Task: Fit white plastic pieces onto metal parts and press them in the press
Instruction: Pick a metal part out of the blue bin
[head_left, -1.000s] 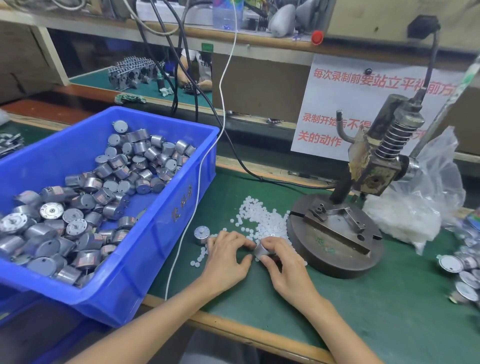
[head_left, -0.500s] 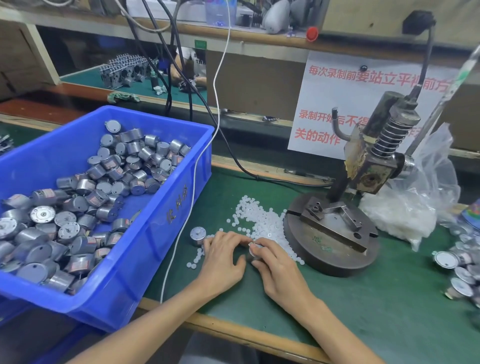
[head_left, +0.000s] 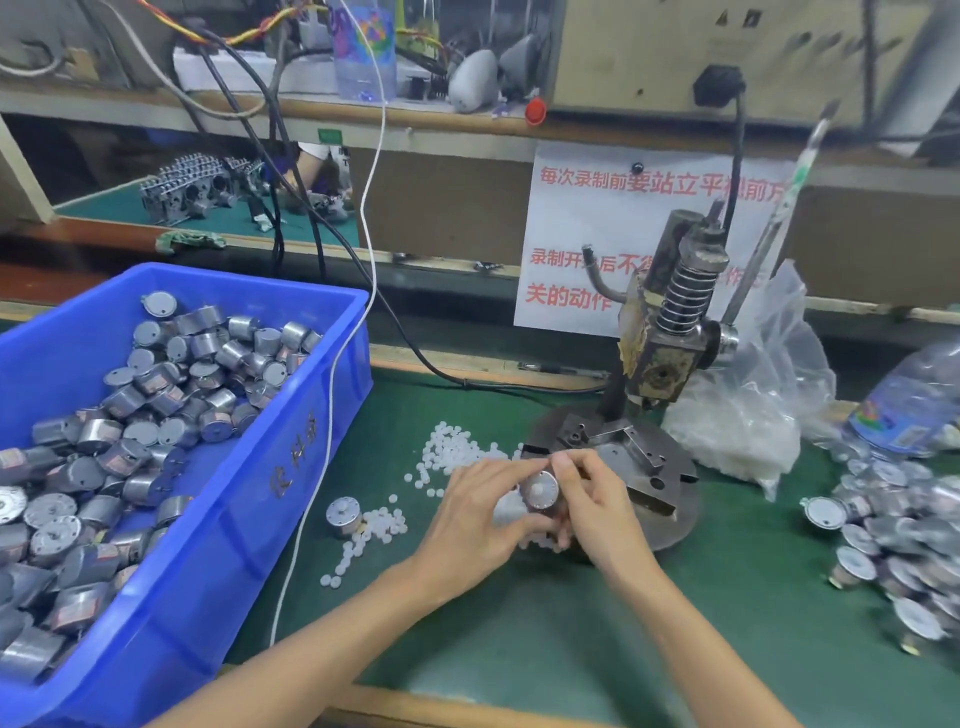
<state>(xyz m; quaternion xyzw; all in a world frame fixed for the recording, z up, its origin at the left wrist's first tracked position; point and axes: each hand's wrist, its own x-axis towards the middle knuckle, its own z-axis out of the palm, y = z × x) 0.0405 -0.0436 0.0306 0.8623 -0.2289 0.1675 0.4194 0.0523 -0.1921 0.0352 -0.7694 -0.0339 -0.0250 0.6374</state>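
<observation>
A small round metal motor part (head_left: 540, 489) is held between my two hands just above the green mat, its flat face turned toward me. My right hand (head_left: 597, 509) grips it from the right, fingers curled round its body. My left hand (head_left: 478, 514) pinches at its left side with thumb and fingertips. A heap of small white plastic pieces (head_left: 457, 454) lies on the mat behind and under my hands. The hand press (head_left: 670, 332) stands on its round metal base (head_left: 670, 499) right behind my right hand. Another metal part (head_left: 344, 515) stands on the mat to the left.
A blue bin (head_left: 291, 467) with several metal parts fills the left side. A pile of metal parts (head_left: 893, 540) lies at the right, beside a plastic bottle (head_left: 914, 410). A clear bag of white pieces (head_left: 748, 415) sits behind the press. A white cable (head_left: 332, 405) hangs over the bin's edge.
Both hands lifted the metal part off the mat and turned its flat face up toward me, moving slightly right toward the press base. The camera moved closer.
</observation>
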